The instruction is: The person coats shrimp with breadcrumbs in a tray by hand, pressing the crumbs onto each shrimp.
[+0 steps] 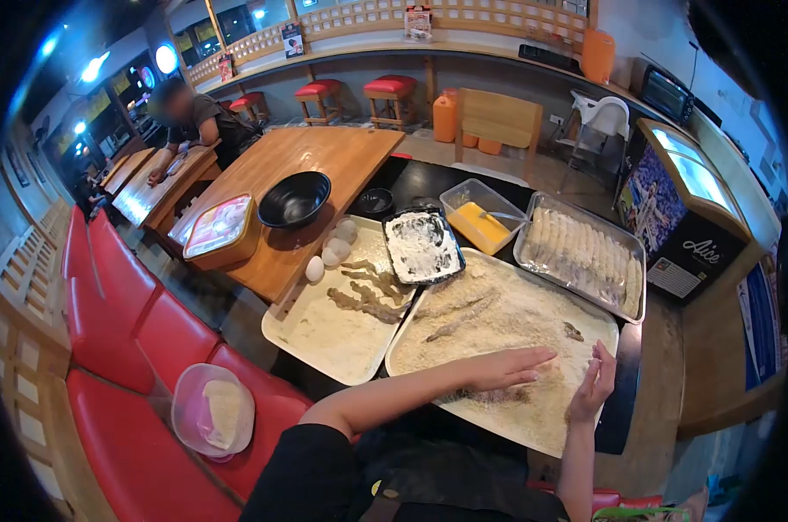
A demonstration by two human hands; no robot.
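Note:
My left hand (509, 368) is held flat, fingers stretched out, over a tray of breadcrumbs (516, 296). My right hand (592, 383) is raised at the tray's right side with its fingers apart; nothing shows in it. A shrimp tail (573, 331) pokes out of the crumbs just beyond my hands. Farther left, a crumb-dusted shrimp (463, 320) lies on the crumbs. The tray on the left (342, 361) holds several uncoated shrimp (368, 300) and several eggs (315, 269). A black tray of white flour (422, 245) rests at the two trays' far edges.
Behind stand a clear tub of yellow batter (479, 228) and a container of coated shrimp (581, 252). A black bowl (295, 200) and a lidded tub (220, 228) sit on the wooden table. A crumb tub (213, 411) rests on the red bench. Another person (189, 122) leans on a far table.

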